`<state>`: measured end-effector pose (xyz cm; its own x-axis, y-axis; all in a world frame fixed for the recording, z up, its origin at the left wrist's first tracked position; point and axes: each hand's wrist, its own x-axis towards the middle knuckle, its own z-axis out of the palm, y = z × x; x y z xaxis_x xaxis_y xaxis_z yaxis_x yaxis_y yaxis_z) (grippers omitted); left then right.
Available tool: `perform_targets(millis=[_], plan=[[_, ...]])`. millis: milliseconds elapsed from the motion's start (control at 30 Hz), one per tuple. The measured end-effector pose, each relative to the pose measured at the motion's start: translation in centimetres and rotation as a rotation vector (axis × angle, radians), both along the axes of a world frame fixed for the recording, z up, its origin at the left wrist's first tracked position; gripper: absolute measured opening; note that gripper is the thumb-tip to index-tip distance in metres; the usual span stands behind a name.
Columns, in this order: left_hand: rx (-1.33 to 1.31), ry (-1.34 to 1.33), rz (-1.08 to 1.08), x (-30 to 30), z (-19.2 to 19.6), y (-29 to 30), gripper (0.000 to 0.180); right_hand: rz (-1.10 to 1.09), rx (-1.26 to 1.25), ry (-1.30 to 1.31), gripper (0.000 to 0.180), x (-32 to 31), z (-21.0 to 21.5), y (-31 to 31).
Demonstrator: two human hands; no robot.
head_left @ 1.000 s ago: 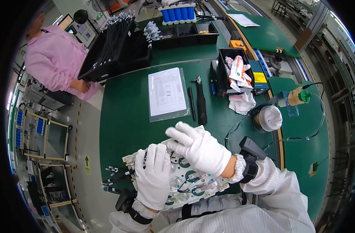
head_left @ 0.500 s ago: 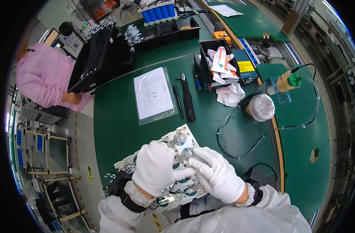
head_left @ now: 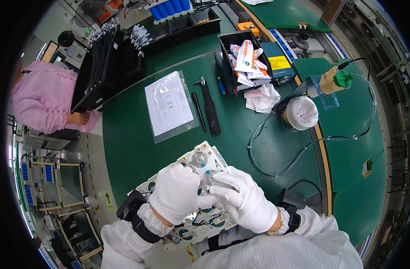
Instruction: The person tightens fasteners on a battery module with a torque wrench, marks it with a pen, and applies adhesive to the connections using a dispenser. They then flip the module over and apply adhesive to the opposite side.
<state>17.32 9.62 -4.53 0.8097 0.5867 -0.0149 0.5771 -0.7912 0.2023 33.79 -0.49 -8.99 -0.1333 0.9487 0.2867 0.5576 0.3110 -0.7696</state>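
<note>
Bright, even light; dark, fisheye-bent edges.

- Left hand (head_left: 174,193) and right hand (head_left: 249,201) wear white gloves (head_left: 256,208).
- The sleeves (head_left: 313,224) are white, finely striped, cuffs (head_left: 152,219) gathered.
- Black straps (head_left: 142,227) carry black, blocky devices (head_left: 131,205).

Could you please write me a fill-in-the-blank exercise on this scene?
The left hand and right hand, gloved in ____, are over a panel.
The black pen lies to the ____ of the paper.
The box holding the tubes is coloured ____.
The co-worker is dressed in ____.

Missing words: white; right; black; pink.
</note>
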Motion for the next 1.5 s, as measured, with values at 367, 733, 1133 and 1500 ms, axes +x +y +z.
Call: perform_targets(millis=[367, 733, 1133, 1500], plan=[[-0.074, -0.157, 0.207, -5.0, 1.8, -2.2, 0.035, 0.0, 0.154, -0.234, 0.029, 0.1, 3.6, 3.8], [0.243, -0.127, 0.094, -7.0, -0.5, -2.0, 0.012, 0.341, 0.008, -0.719, 0.013, -6.1, 2.7, 6.5], [0.135, -0.327, 0.151, -7.2, -2.4, -2.2, 0.011, 0.238, 0.06, -0.477, 0.01, -5.9, 1.7, 6.1], [0.041, -0.253, 0.354, -6.6, 1.1, -3.1, 0.019, 0.268, 0.19, -0.332, 0.027, -1.4, 3.4, 4.0]])
